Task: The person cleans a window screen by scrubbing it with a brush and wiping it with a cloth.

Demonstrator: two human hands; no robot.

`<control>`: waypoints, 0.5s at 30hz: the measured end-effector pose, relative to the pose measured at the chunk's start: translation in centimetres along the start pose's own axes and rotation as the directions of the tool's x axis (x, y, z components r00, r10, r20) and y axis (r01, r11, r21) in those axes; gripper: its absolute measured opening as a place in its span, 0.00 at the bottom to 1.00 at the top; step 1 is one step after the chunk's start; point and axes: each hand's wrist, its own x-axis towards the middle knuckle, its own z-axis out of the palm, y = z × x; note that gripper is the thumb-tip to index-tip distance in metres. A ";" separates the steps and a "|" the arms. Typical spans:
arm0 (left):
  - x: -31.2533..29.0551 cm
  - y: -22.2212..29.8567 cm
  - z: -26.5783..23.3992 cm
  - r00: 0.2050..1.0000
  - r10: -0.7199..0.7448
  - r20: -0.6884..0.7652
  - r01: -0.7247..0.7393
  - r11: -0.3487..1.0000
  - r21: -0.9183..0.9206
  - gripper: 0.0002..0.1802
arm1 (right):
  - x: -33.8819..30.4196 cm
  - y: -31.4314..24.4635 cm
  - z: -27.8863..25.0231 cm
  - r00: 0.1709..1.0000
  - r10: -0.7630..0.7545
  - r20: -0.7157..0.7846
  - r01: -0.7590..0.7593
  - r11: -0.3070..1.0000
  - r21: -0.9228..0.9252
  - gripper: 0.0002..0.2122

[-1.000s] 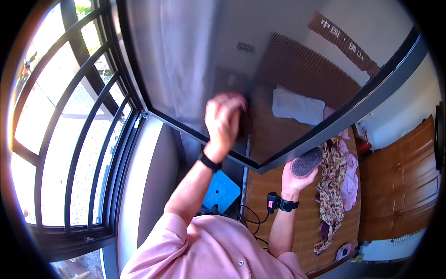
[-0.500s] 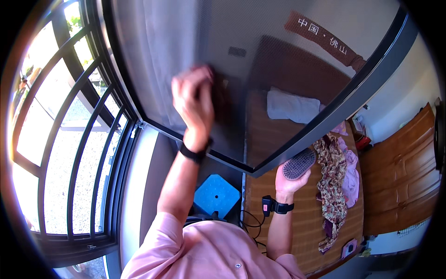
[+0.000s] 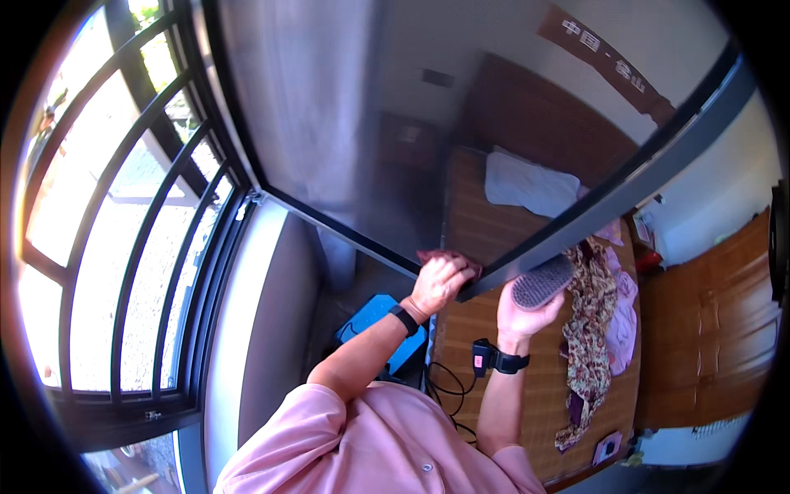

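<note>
At the lower corner of the window pane point(image 3: 346, 123), a reddish cloth point(image 3: 448, 260) is now pressed under the left hand point(image 3: 440, 280), moved down from mid-glass half a second ago, so the wipe looks nearly through. Right hand point(image 3: 527, 309) is kept closed round a grey brush point(image 3: 541, 284) beside the frame point(image 3: 576, 222).

Quick count, going off the bed point(image 3: 527, 362): two hands up at the window frame above it, left hand point(image 3: 440, 280) and right hand point(image 3: 527, 309). One cloth point(image 3: 448, 257), one grey brush point(image 3: 541, 281). One white pillow point(image 3: 527, 183) at its head, one blue box point(image 3: 374, 321) beside it, one patterned garment point(image 3: 588, 329) lying on it.
</note>
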 end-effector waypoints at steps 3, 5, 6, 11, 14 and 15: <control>-3.7 -0.7 -0.1 0.988 -0.046 0.147 0.041 0.998 0.042 0.19 | 0.3 -0.2 -0.1 0.999 0.027 0.023 -0.028 0.999 0.021 0.19; -4.6 -1.1 -0.3 0.975 -0.045 0.219 0.038 0.999 0.035 0.18 | -0.1 -0.1 0.5 0.999 0.024 0.046 -0.022 0.999 -0.036 0.18; -4.9 -1.2 -0.6 0.969 -0.047 0.241 0.034 0.998 0.061 0.17 | -0.1 -0.1 0.2 0.999 0.019 0.029 -0.018 0.999 -0.039 0.18; -4.5 -2.7 -4.0 0.956 -0.006 0.293 -0.040 0.988 0.149 0.15 | -0.1 -1.2 -0.9 0.993 0.058 0.107 -0.051 0.997 -0.064 0.20; -3.9 -7.1 -9.2 0.986 -0.125 0.112 0.091 0.959 0.267 0.13 | 0.3 -1.3 -0.7 0.998 0.035 0.058 -0.030 0.996 -0.087 0.19; -3.9 -8.5 -10.8 0.980 -0.189 0.059 0.160 0.932 0.324 0.12 | 0.4 -1.6 -0.8 0.997 0.036 0.069 -0.031 0.997 -0.069 0.19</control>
